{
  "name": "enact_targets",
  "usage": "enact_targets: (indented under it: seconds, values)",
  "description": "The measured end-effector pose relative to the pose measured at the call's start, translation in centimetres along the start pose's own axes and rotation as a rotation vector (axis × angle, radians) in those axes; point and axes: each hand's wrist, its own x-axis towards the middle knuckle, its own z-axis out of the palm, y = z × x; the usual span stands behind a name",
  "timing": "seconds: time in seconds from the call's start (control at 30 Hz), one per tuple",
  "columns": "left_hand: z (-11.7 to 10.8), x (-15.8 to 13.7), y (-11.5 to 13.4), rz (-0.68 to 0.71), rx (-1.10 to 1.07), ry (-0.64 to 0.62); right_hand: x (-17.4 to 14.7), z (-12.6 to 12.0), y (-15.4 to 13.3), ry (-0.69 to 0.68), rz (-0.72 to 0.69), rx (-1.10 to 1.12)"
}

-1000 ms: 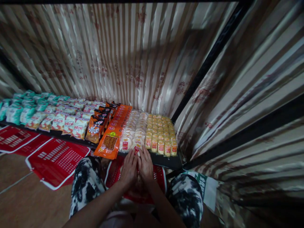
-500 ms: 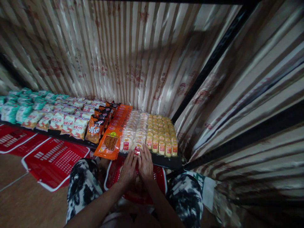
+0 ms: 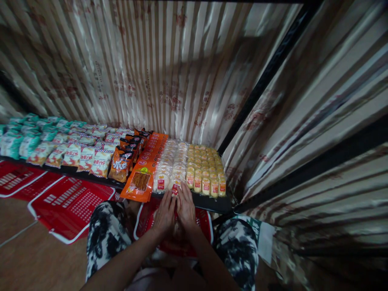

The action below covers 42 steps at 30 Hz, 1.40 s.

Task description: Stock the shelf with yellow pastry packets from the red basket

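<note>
My left hand (image 3: pixel 164 214) and my right hand (image 3: pixel 185 210) are side by side at the front edge of the shelf. Between their fingertips is a clear-wrapped white bun (image 3: pixel 175 189) with a red label, at the front of its row. The fingers are fairly straight and close together, pressed to the wrapper from both sides; my thumbs are hard to make out. To the left stands another wrapped white bun (image 3: pixel 160 182). Rows of wrapped yellow cakes (image 3: pixel 206 184) lie just right of my right hand. An orange bag of brown sticks (image 3: pixel 141 180) leans over the shelf edge on the left.
Further left along the black shelf (image 3: pixel 212 204) are orange-black snack bags (image 3: pixel 120 163), white snack bags (image 3: pixel 101 161) and green packs (image 3: pixel 28 144). A red basket (image 3: pixel 209 226) sits between my knees, with another red basket (image 3: pixel 71 208) at left. A dark post (image 3: pixel 257 91) slants up at right.
Both hands stay on the same wrapped bun with almost no movement. The whole view has shifted very slightly.
</note>
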Motion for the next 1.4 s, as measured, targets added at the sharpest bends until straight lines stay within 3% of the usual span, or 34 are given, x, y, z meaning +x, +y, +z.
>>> enact_targets:
  seconds: [0.4, 0.77, 1.4]
  values:
    - [-0.3, 0.1, 0.1, -0.014, -0.027, -0.039, -0.8, -0.1, -0.5, 0.034, 0.011, -0.008]
    - [-1.3, 1.5, 0.0, -0.044, 0.006, -0.044, -0.4, 0.1, -0.3, 0.024, 0.119, 0.037]
    - [-1.2, 2.1, -0.4, -0.029, 0.025, 0.034, 0.1, 0.5, -0.6, 0.052, 0.199, 0.124]
